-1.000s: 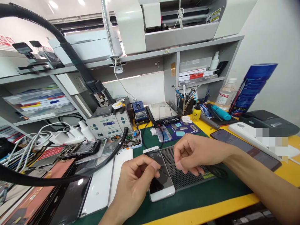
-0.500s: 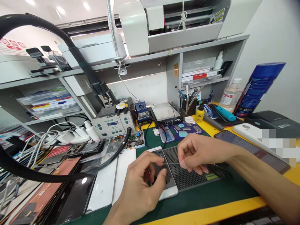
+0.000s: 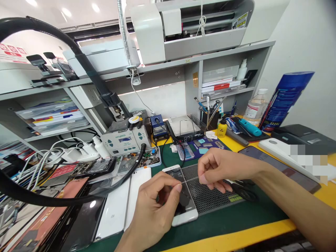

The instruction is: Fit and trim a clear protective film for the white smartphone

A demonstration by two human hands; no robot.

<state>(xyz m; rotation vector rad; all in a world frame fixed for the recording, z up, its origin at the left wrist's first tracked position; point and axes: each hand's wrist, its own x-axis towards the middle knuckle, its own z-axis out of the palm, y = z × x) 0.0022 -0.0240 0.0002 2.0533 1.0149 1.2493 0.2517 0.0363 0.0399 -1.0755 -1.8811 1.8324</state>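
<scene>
At the centre of the frame, a thin, see-through strand (image 3: 190,180) stretches above the phone (image 3: 187,201) and the perforated mat (image 3: 207,199). The left hand (image 3: 159,206) pinches one end between thumb and forefinger; the right hand (image 3: 223,168) seems to grip the other in its curled fingers, though its exact hold is hidden. So fine a strand could slip out if either pinch loosened, or snap if the hands pulled too hard apart. Dropped, it would be hard to spot against the mat's holes. The phone lies face up beneath the left fingertips, so a low knuckle could smear or shove it. Right of centre, the scissors (image 3: 244,192) lie close by the right hand, whether touching I cannot tell; a careless sweep there could knock them or catch the blades.
</scene>
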